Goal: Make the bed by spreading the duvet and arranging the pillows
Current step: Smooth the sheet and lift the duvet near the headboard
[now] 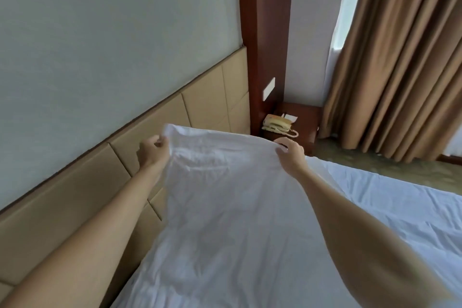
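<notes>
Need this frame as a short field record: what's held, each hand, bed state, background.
held: white duvet, far edge lifted off the bed
left hand: grips the edge near its left corner
right hand: grips the same edge further right
bed: white sheet exposed to the right of the duvet
pillows: none in view
headboard: tan padded panels along the wall
nightstand: dark wood, beige corded phone on it
window side: brown curtains, closed

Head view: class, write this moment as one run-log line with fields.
left hand: grips duvet edge | right hand: grips duvet edge | duvet: lifted near headboard | pillows: none visible
</notes>
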The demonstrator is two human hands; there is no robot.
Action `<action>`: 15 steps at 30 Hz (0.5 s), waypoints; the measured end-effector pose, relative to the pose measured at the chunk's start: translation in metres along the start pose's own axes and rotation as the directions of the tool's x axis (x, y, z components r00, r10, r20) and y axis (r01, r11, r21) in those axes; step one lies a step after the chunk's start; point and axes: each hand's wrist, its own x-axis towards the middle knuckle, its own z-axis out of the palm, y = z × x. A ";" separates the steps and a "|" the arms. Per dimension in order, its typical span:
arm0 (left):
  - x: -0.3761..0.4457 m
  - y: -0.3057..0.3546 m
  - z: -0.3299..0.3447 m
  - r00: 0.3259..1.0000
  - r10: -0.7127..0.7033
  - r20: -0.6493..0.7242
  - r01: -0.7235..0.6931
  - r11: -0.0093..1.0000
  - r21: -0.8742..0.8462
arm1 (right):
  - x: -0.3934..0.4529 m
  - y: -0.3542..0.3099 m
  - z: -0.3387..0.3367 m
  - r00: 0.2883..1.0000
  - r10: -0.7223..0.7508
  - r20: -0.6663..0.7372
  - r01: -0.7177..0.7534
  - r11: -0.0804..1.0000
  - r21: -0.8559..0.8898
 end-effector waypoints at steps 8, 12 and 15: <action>-0.046 -0.075 -0.004 0.896 -0.193 0.399 0.121 0.973 0.198 | -0.090 0.064 0.019 0.856 0.342 0.388 -0.249 0.930 -0.270; -0.098 -0.086 -0.015 0.751 -0.208 0.626 0.061 0.967 0.248 | -0.132 0.046 0.011 0.754 0.410 0.514 -0.279 0.907 -0.314; -0.124 -0.094 -0.044 0.675 -0.187 0.714 0.004 0.968 0.250 | -0.168 0.019 -0.003 0.766 0.392 0.509 -0.266 0.915 -0.305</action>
